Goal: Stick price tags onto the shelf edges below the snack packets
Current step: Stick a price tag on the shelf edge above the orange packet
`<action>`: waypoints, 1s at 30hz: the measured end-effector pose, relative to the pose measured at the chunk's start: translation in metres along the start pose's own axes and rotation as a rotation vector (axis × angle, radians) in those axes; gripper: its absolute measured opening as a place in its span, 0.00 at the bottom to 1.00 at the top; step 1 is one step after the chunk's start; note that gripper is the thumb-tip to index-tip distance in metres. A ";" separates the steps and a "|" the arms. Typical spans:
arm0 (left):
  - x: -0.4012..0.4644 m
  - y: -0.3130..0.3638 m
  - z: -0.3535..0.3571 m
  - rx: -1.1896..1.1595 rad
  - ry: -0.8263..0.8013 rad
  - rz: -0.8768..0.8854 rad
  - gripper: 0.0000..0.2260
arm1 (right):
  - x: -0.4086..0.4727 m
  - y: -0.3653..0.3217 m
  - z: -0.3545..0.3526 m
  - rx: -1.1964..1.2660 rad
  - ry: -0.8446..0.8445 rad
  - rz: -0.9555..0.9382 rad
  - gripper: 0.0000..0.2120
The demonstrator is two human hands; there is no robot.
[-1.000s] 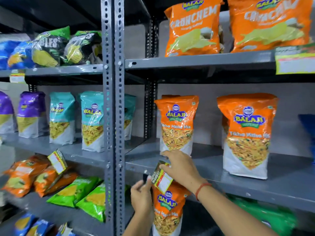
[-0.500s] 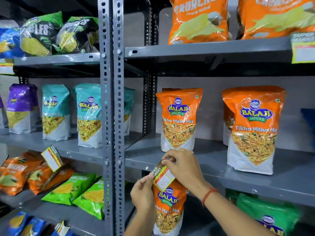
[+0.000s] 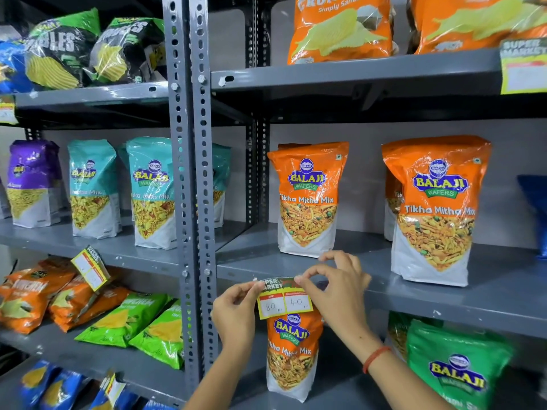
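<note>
Hands point(image 3: 291, 297) pinch price tag point(image 3: 283, 297) between them (seemingly touching shelf edge point(image 3: 429, 303)).

Left hand point(image 3: 235, 313) and right hand point(image 3: 336, 287) pinch a price tag point(image 3: 284, 298) (marked 80, 40) against the shelf edge point(image 3: 444, 303).

Even, bright indoor light from above and front. Glare streaks on glossy orange packets point(image 3: 307, 199) and chip bags point(image 3: 340, 28). Deep shadow under upper shelf point(image 3: 355, 75). Wide-angle bend: upright post point(image 3: 189, 173) bows, edges stretch. Green packet point(image 3: 455, 368) lower right and blue packets point(image 3: 44, 386) lower left blurred; centre sharp.
</note>
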State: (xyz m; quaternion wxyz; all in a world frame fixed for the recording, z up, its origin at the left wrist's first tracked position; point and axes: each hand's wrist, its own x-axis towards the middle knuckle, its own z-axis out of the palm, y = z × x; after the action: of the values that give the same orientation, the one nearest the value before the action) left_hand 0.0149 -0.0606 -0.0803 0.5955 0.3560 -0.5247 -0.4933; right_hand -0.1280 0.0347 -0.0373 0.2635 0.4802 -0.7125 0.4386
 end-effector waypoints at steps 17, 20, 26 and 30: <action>0.014 -0.006 0.007 0.118 -0.022 0.109 0.04 | -0.018 0.005 0.002 -0.132 0.093 0.071 0.08; 0.016 -0.003 0.010 0.116 -0.022 0.124 0.06 | -0.015 0.006 0.003 -0.109 0.097 0.074 0.07; 0.021 -0.006 0.014 0.125 -0.009 0.155 0.05 | -0.011 0.008 0.006 -0.132 0.088 0.068 0.08; 0.026 -0.011 0.013 0.085 0.039 0.167 0.21 | -0.009 0.010 0.003 -0.188 0.125 0.063 0.15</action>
State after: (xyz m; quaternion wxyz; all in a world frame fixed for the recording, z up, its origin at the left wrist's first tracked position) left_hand -0.0014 -0.0876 -0.0805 0.6288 0.3457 -0.5614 -0.4123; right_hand -0.1336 0.0373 -0.0499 0.3374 0.4023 -0.7474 0.4071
